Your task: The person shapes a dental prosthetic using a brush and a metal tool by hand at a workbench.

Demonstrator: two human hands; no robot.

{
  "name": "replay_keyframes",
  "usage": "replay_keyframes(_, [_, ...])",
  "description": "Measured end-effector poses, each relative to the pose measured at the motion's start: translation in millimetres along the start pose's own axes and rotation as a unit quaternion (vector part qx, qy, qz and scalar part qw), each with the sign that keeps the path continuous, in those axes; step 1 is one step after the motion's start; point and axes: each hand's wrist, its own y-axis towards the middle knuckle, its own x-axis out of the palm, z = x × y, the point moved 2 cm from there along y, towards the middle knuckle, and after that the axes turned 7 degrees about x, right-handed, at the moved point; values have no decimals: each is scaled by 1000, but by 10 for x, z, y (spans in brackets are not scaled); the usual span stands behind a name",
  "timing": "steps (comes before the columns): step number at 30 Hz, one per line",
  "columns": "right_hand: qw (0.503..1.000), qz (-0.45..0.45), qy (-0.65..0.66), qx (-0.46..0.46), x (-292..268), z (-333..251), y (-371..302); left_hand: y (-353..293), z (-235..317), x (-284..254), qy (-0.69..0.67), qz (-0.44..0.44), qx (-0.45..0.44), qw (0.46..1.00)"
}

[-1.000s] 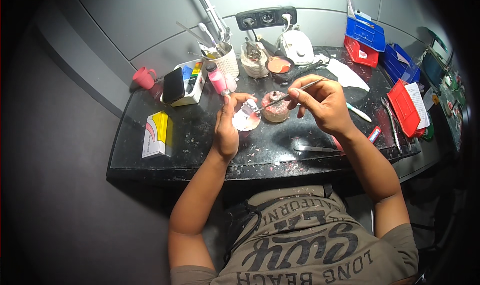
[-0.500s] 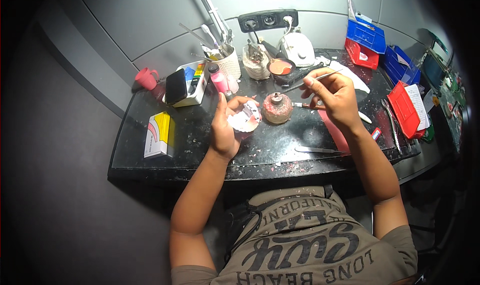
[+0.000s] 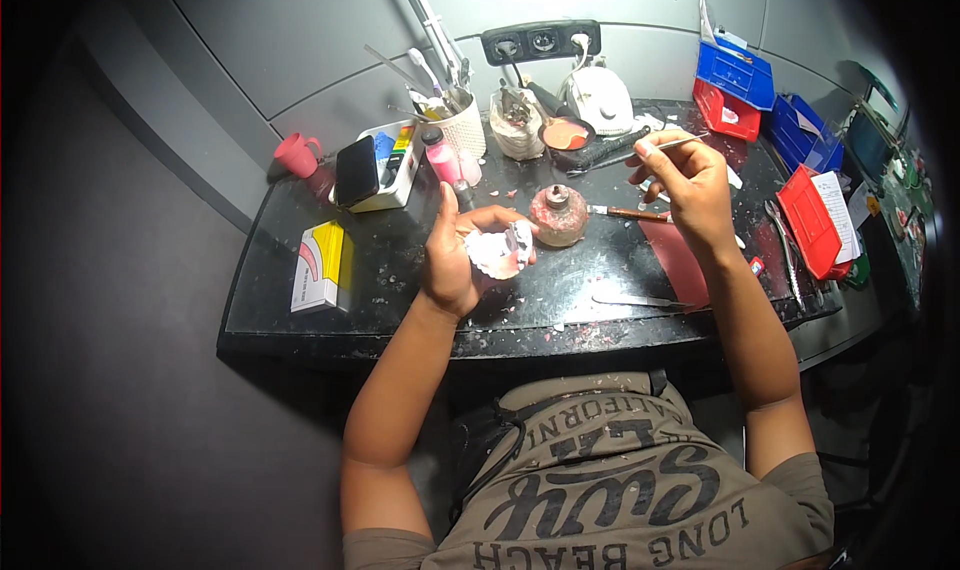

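In my left hand (image 3: pixel 450 266) rests a white plaster dental model (image 3: pixel 492 254) with some pink material on it, cupped between thumb and fingers. My right hand (image 3: pixel 692 188) pinches a slim metal wax-carving tool (image 3: pixel 612 160), its end pointing left above the desk. Between the hands stands a round, wax-stained spirit lamp (image 3: pixel 558 218) with a metal neck; I cannot make out a flame. A knife with a brown handle (image 3: pixel 640 213) lies right of the lamp. Under my right forearm a pink wax sheet (image 3: pixel 680 258) lies partly hidden, with a metal spatula (image 3: pixel 640 301) by its near end.
Behind are a pan of pink wax (image 3: pixel 566 134), a white device (image 3: pixel 600 100), a cup of tools (image 3: pixel 460 125) and a pink bottle (image 3: pixel 438 158). Left stand a white bin with a phone (image 3: pixel 357 170) and a yellow-white box (image 3: pixel 320 267). Red and blue trays (image 3: pixel 812 220) line the right.
My right hand has shifted right with the tool, whose tip has left the spot above the lamp. My left hand and the model have moved slightly nearer and to the right.
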Motion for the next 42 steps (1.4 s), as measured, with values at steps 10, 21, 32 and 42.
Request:
replay_keyframes(10, [1000,12,21,-16,-64,-3,6,-71,12,116,48,-140,-82,986])
replay_keyframes(21, [1000,5,3,-21,-37,-11,-4,-68,8,142,159,-170,-54,971])
replay_keyframes(32, [999,-33,-28,-15,43,33,5,-33,15,19,40,-46,-33,998])
replay_keyframes(42, [994,73,-65,-45,-3,106,202,-55,62,75,83,-23,28,996])
